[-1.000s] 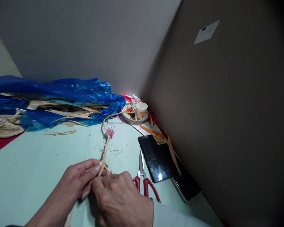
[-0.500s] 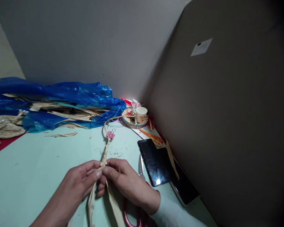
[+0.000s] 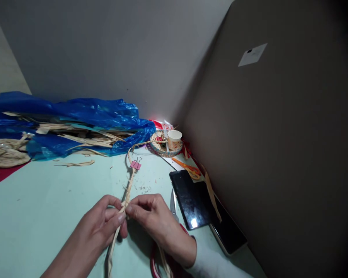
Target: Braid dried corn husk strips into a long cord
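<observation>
A pale braid of flat dried straw strips (image 3: pixel 129 187) runs from my fingers away across the table, with a pink binder clip (image 3: pixel 135 165) fixed on it. My left hand (image 3: pixel 101 224) pinches the near end of the braid between thumb and fingers. From the right, my right hand (image 3: pixel 155 218) pinches at the same spot, thumb and forefinger together. One loose strip (image 3: pixel 111 251) hangs down below my left hand. Another strip (image 3: pixel 164 258) trails under my right wrist, over the red handles of a pair of scissors (image 3: pixel 174 204), which my right arm partly hides.
A blue plastic bag (image 3: pixel 98 112) of straw strips lies along the wall. At the back, a woven basket (image 3: pixel 159 150) holds a paper cup (image 3: pixel 174 141). Orange scissors (image 3: pixel 188 168), a black tablet (image 3: pixel 190 200) and a dark phone-like device (image 3: pixel 230 231) lie to the right.
The strip that hung between my hands has swung right, under my right wrist. My left fingers have spread a little, and both hands stay at the braid's end.
</observation>
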A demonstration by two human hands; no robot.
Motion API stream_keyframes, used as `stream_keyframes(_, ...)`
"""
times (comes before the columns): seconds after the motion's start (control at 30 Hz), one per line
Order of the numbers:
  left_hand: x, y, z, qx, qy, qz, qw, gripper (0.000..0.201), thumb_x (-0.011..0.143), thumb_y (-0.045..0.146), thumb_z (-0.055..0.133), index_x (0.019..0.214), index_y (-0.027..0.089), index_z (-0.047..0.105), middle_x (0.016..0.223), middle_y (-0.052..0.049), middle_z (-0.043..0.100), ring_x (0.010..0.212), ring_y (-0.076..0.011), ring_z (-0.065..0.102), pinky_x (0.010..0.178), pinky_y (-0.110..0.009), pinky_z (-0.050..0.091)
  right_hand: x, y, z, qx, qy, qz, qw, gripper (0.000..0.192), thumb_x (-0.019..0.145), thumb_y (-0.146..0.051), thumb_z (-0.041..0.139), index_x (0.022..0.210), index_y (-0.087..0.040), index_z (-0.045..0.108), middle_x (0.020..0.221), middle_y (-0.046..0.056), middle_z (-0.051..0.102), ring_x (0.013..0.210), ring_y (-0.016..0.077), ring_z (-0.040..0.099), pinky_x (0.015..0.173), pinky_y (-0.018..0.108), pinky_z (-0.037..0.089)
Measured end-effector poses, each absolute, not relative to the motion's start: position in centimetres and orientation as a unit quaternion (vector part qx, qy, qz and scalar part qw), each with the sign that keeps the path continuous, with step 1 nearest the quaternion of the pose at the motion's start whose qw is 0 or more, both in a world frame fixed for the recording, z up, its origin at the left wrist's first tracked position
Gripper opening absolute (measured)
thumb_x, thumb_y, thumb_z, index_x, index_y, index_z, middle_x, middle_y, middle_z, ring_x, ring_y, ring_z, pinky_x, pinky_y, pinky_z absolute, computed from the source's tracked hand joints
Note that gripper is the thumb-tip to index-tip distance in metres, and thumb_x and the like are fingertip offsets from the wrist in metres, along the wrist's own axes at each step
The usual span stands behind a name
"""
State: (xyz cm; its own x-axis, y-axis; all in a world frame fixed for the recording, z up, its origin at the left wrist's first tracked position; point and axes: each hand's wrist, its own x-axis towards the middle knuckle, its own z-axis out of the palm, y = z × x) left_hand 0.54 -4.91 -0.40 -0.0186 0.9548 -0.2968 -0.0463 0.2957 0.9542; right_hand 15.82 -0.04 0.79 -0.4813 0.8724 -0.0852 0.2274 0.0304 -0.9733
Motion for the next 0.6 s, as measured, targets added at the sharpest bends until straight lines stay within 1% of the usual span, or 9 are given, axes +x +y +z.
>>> stream_keyframes(0.07,0.5,-5.0,-0.4,0.423,0.576,0.421,0.559,0.037,0.074,0.056,0.070,0.083,0.025,0.051,0.057,0.005,0.062,0.049,-0.0114,0.038,0.049,-0.021,0.023,15.6,-0.3,0.7,-0.433,-0.620,0.585,0.292,0.022,0.085,-0.026,0.062,0.070,-0.012,0.067,0.055,-0.005,0.046,0.057,0.0091,0.037,0.055,0.021,0.030)
stream_keyframes(0.13,0.5,-5.2,-0.4,0.441,0.587,0.410,0.541,0.035,0.074,0.055,0.069,0.080,0.024,0.053,0.059,0.004,0.064,0.050,-0.0112,0.036,0.048,-0.021,0.021,15.5,-0.5,0.8,-0.432,-0.605,0.603,0.288,0.024,0.086,-0.027,0.060,0.068,-0.012,0.066,0.053,-0.004,0.049,0.056,0.0094,0.037,0.055,0.022,0.030)
stream_keyframes(0.17,0.5,-5.3,-0.5,0.446,0.593,0.405,0.534,0.035,0.075,0.056,0.068,0.079,0.024,0.054,0.060,0.004,0.064,0.051,-0.0117,0.038,0.048,-0.021,0.022,15.4,-0.6,0.9,-0.432,-0.609,0.602,0.284,0.025,0.087,-0.027,0.059,0.068,-0.012,0.066,0.054,-0.003,0.052,0.056,0.0096,0.038,0.055,0.022,0.031)
stream_keyframes(0.23,0.2,-5.4,-0.8,0.451,0.606,0.391,0.526,0.037,0.077,0.060,0.064,0.077,0.024,0.056,0.063,0.002,0.066,0.054,-0.0131,0.043,0.050,-0.020,0.028,15.5,-0.7,1.1,-0.445,-0.634,0.572,0.271,0.027,0.089,-0.027,0.057,0.067,-0.013,0.064,0.057,-0.001,0.057,0.057,0.0101,0.041,0.056,0.022,0.031)
stream_keyframes(0.3,-0.3,-5.3,-1.3,0.462,0.618,0.372,0.516,0.040,0.079,0.064,0.058,0.075,0.024,0.058,0.061,0.002,0.064,0.054,-0.0135,0.043,0.051,-0.021,0.032,15.7,-0.9,1.4,-0.462,-0.675,0.515,0.256,0.028,0.092,-0.027,0.055,0.069,-0.014,0.064,0.060,-0.001,0.057,0.058,0.0103,0.043,0.055,0.023,0.031)
stream_keyframes(0.37,-0.9,-5.1,-1.6,0.481,0.631,0.359,0.491,0.041,0.080,0.063,0.057,0.071,0.024,0.060,0.059,0.003,0.061,0.051,-0.0127,0.040,0.049,-0.020,0.030,16.0,-1.1,1.7,-0.464,-0.723,0.449,0.245,0.027,0.094,-0.027,0.054,0.073,-0.015,0.065,0.062,-0.002,0.056,0.059,0.0104,0.046,0.057,0.023,0.030)
stream_keyframes(0.43,-1.4,-4.9,-1.6,0.497,0.643,0.355,0.462,0.041,0.078,0.062,0.059,0.065,0.023,0.062,0.058,0.002,0.061,0.050,-0.0127,0.041,0.047,-0.020,0.028,16.3,-1.2,2.0,-0.455,-0.762,0.395,0.237,0.024,0.096,-0.027,0.053,0.079,-0.016,0.066,0.065,-0.002,0.057,0.061,0.0104,0.047,0.059,0.023,0.030)
stream_keyframes(0.5,-1.5,-4.9,-1.5,0.506,0.650,0.366,0.433,0.042,0.077,0.062,0.061,0.060,0.024,0.063,0.058,0.001,0.063,0.052,-0.0144,0.046,0.048,-0.021,0.032,16.5,-1.2,2.2,-0.448,-0.782,0.368,0.229,0.022,0.098,-0.027,0.053,0.083,-0.017,0.066,0.068,-0.002,0.058,0.063,0.0106,0.048,0.061,0.023,0.031)
stream_keyframes(0.6,-0.7,-5.5,-1.2,0.515,0.656,0.398,0.381,0.035,0.075,0.059,0.063,0.061,0.027,0.067,0.056,0.001,0.064,0.057,-0.0182,0.055,0.052,-0.023,0.040,16.6,-1.2,2.3,-0.442,-0.788,0.367,0.220,0.023,0.099,-0.026,0.052,0.083,-0.018,0.065,0.069,-0.002,0.058,0.064,0.0107,0.047,0.061,0.022,0.031)
